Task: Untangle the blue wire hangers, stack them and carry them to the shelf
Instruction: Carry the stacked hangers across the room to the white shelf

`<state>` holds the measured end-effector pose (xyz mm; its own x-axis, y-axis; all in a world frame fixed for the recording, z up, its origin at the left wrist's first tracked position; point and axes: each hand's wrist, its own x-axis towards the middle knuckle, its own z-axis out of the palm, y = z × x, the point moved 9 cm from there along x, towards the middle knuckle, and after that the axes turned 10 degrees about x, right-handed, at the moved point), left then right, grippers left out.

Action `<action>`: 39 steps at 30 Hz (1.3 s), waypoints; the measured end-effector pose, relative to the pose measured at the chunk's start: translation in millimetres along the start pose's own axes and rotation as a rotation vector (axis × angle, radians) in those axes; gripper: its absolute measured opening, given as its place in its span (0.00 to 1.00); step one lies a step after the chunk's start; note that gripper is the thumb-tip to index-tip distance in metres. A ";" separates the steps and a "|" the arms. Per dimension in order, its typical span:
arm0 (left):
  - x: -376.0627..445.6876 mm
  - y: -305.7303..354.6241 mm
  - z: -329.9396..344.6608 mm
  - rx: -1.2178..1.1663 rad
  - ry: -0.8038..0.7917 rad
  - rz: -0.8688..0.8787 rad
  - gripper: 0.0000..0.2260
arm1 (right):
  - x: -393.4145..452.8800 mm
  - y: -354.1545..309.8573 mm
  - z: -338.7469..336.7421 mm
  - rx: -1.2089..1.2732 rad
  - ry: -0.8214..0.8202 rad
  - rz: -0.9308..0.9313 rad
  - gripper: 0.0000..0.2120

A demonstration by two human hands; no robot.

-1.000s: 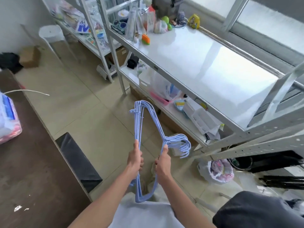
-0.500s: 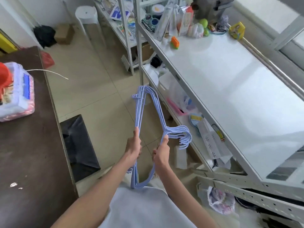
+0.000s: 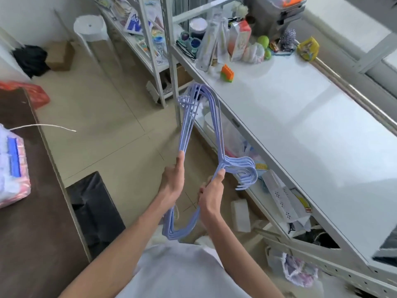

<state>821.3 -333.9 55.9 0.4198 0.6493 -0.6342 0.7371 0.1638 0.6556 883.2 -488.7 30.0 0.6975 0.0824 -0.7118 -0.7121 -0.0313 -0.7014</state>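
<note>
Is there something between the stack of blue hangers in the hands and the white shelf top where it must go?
Nothing visible does. Both hands hold the blue hangers beside the shelf, whose near part is bare; the toys and packets crowd only its far end.

light: bright, soft daylight from the window (image 3: 352, 29) at upper right | glare: pale sheen across the white shelf top (image 3: 300, 130) | shadows: faint, diffuse on the floor (image 3: 111, 117) | blur: slight softness, red bag (image 3: 32, 93) smeared at left | distortion: wide-angle bending of shelf posts toward the edges
</note>
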 end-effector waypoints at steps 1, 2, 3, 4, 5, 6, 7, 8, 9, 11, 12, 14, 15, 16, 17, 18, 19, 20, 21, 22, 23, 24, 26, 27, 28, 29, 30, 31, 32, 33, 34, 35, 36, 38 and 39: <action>8.2 10.8 -3.3 0.025 -0.015 0.014 0.32 | -0.1 -6.2 6.7 0.040 0.019 -0.011 0.28; 17.4 20.4 -4.7 0.041 -0.036 0.026 0.34 | 1.1 -11.2 12.2 0.080 0.039 -0.022 0.28; 26.3 30.2 -4.2 0.065 -0.063 0.045 0.35 | 3.0 -15.6 16.6 0.117 0.060 -0.033 0.28; 33.0 40.4 -0.9 0.091 -0.097 0.071 0.34 | 4.2 -19.6 19.0 0.156 0.081 -0.039 0.28; 36.7 51.0 4.7 0.112 -0.136 0.099 0.32 | 4.9 -23.2 19.0 0.191 0.103 -0.042 0.27; 38.3 60.4 12.3 0.122 -0.173 0.120 0.31 | 5.1 -26.7 15.9 0.217 0.133 -0.044 0.27; 38.6 68.2 20.6 0.124 -0.203 0.130 0.31 | 5.1 -30.7 9.9 0.235 0.172 -0.049 0.27; 36.7 74.8 30.1 0.126 -0.234 0.133 0.31 | 4.5 -35.0 1.5 0.253 0.212 -0.053 0.26; 33.5 80.2 41.0 0.140 -0.275 0.137 0.31 | 4.5 -39.4 -8.1 0.275 0.246 -0.058 0.27; 29.6 90.3 64.7 0.214 -0.356 0.164 0.31 | 7.2 -47.8 -24.8 0.315 0.296 -0.069 0.28; 28.4 96.2 76.1 0.252 -0.397 0.179 0.32 | 9.5 -52.8 -32.6 0.327 0.323 -0.080 0.29; 25.8 111.0 97.7 0.300 -0.465 0.207 0.31 | 14.9 -63.6 -46.0 0.345 0.378 -0.105 0.30; 24.0 119.9 107.9 0.318 -0.491 0.223 0.31 | 17.7 -68.9 -51.6 0.361 0.398 -0.108 0.31; 22.4 129.0 117.7 0.340 -0.508 0.237 0.31 | 21.2 -73.5 -57.3 0.377 0.415 -0.105 0.33; 21.7 137.3 126.3 0.361 -0.516 0.246 0.31 | 25.6 -77.9 -63.1 0.383 0.430 -0.104 0.34; 22.0 144.4 134.5 0.377 -0.521 0.250 0.31 | 30.4 -82.7 -68.2 0.388 0.442 -0.106 0.33; 23.6 149.8 142.1 0.390 -0.527 0.246 0.31 | 35.8 -87.5 -72.6 0.394 0.449 -0.110 0.33; 25.7 154.1 149.5 0.399 -0.535 0.236 0.31 | 40.5 -93.3 -75.8 0.399 0.451 -0.113 0.33; 28.0 158.7 155.9 0.403 -0.544 0.221 0.31 | 45.2 -100.6 -77.9 0.398 0.451 -0.117 0.32; 30.2 164.0 161.9 0.402 -0.557 0.204 0.31 | 50.3 -108.4 -79.2 0.390 0.450 -0.124 0.31; 32.6 169.5 167.7 0.400 -0.572 0.186 0.31 | 55.5 -116.1 -80.8 0.383 0.453 -0.132 0.30; 35.2 174.8 173.4 0.400 -0.585 0.170 0.31 | 60.6 -122.7 -82.5 0.382 0.460 -0.134 0.29; 40.3 183.8 181.1 0.407 -0.595 0.151 0.31 | 68.6 -132.1 -83.8 0.384 0.463 -0.122 0.28; 43.6 187.6 184.3 0.410 -0.591 0.148 0.31 | 72.9 -135.7 -83.8 0.379 0.464 -0.122 0.28; 46.8 190.1 187.4 0.414 -0.588 0.147 0.31 | 76.1 -138.7 -84.4 0.375 0.471 -0.125 0.28; 48.9 191.5 190.2 0.422 -0.587 0.148 0.31 | 78.1 -141.0 -85.8 0.371 0.483 -0.124 0.28; 50.2 193.1 192.4 0.433 -0.587 0.154 0.31 | 79.0 -143.4 -86.8 0.368 0.493 -0.120 0.28; 51.7 195.6 194.4 0.446 -0.592 0.162 0.31 | 80.3 -145.2 -86.3 0.366 0.500 -0.111 0.27; 54.0 198.4 197.1 0.457 -0.602 0.167 0.32 | 83.3 -146.5 -84.9 0.366 0.503 -0.103 0.26; 56.7 201.1 199.4 0.462 -0.612 0.166 0.32 | 86.5 -149.1 -83.3 0.366 0.502 -0.100 0.26; 60.6 203.9 202.3 0.465 -0.623 0.165 0.31 | 91.0 -152.3 -82.4 0.367 0.506 -0.100 0.27; 66.3 207.8 205.6 0.463 -0.633 0.171 0.31 | 96.7 -155.3 -82.0 0.374 0.514 -0.107 0.29; 73.4 213.0 209.9 0.454 -0.644 0.182 0.31 | 104.4 -158.7 -81.2 0.385 0.519 -0.122 0.31; 87.5 224.1 218.6 0.431 -0.665 0.198 0.30 | 119.5 -170.5 -79.2 0.403 0.526 -0.166 0.31; 93.5 229.9 221.5 0.423 -0.669 0.199 0.30 | 126.2 -177.6 -78.2 0.393 0.531 -0.174 0.31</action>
<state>1147.3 -400.0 56.5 0.6930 0.0341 -0.7201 0.6965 -0.2892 0.6566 1103.9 -550.6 61.9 0.6775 -0.4495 -0.5822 -0.4923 0.3110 -0.8130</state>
